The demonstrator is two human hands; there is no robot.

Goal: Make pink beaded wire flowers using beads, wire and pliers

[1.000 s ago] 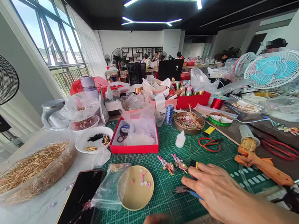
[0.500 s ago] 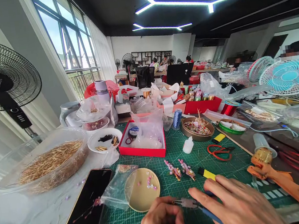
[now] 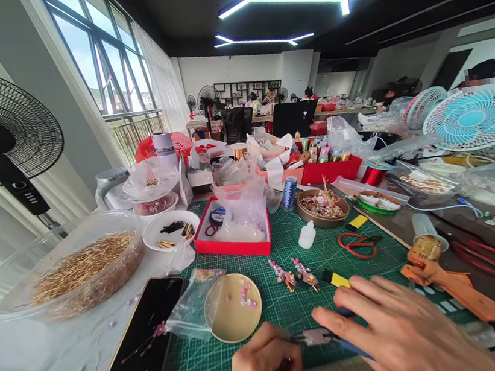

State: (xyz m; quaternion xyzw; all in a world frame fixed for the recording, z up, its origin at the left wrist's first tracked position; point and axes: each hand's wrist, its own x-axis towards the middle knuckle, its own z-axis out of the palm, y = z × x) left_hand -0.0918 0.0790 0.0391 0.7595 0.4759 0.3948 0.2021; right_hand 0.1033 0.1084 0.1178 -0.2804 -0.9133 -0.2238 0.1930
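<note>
My right hand (image 3: 384, 325) is closed around blue-handled pliers (image 3: 316, 336), whose metal jaws point left. My left hand (image 3: 264, 366) has its fingers curled in a pinch at the jaw tips; whatever it pinches is too small and hidden to name. Both hands are low over the green cutting mat (image 3: 203, 368). Just beyond my left hand lies a round tan dish (image 3: 229, 322) with pink and white beads. Two pink beaded flower ornaments (image 3: 293, 274) lie side by side ahead of the pliers. A yellow-and-black tool (image 3: 335, 278) lies by my right fingertips.
A phone (image 3: 139, 352) with a flower sprig lies left of a plastic bag (image 3: 194, 305). Red-handled scissors (image 3: 358, 246), a white bottle (image 3: 307, 235) and an orange glue gun (image 3: 452, 286) lie ahead and right. Further back stand a red box (image 3: 232, 247) and a brown bead tray (image 3: 324, 221).
The view has shifted slightly. My left hand has turned and lowered a little at the plier tips, hiding the small thing there more. My right hand keeps its hold on the pliers.
</note>
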